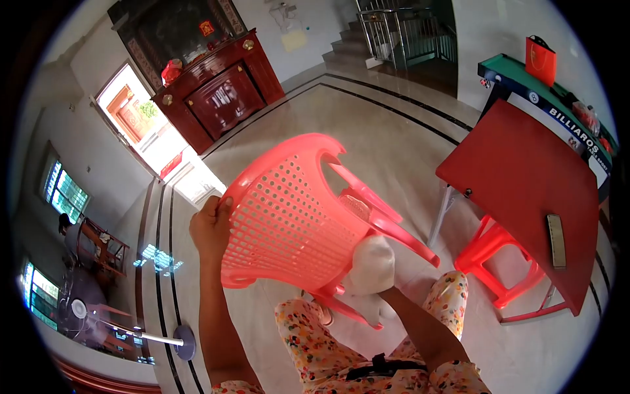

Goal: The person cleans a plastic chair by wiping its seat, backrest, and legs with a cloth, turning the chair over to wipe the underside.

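A pink plastic armchair (289, 223) is tilted in front of me, with its perforated backrest toward me. My left hand (211, 226) is closed around the left edge of the backrest. My right hand (387, 289) is mostly hidden by a white cloth (371, 264), which it holds against the chair near the lower right of the backrest, beside an armrest. The fingers under the cloth do not show. Below the chair are my legs in flowered trousers (315, 328).
At right stand a dark red table (525, 184) with a long narrow object (556, 241) on it, a red stool (502, 262) and a billiards table (551, 108). A standing fan (82, 308) is at left, near a seated person (72, 233). A red cabinet (223, 98) stands behind.
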`<control>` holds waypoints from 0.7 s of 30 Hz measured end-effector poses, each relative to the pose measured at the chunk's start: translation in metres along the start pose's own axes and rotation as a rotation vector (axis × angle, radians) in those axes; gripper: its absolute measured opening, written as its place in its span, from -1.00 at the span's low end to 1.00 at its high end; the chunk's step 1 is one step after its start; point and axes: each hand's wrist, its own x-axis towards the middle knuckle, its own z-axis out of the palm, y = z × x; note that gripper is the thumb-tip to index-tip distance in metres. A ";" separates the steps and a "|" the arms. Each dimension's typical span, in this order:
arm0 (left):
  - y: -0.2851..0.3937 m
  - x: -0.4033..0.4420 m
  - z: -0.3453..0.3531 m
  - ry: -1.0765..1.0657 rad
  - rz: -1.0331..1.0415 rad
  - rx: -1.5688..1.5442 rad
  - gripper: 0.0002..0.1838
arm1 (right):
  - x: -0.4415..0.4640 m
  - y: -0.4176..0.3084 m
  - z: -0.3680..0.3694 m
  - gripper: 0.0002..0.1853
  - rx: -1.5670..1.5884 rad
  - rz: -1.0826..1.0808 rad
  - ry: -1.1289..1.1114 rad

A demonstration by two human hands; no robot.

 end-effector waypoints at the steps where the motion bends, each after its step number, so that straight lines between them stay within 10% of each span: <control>1: -0.002 0.001 0.001 0.005 -0.031 0.021 -0.69 | -0.005 0.007 0.000 -0.66 0.002 0.024 -0.005; 21: -0.021 -0.004 -0.001 0.029 -0.011 -0.046 -0.61 | 0.047 0.005 0.011 -0.70 -0.043 -0.072 0.065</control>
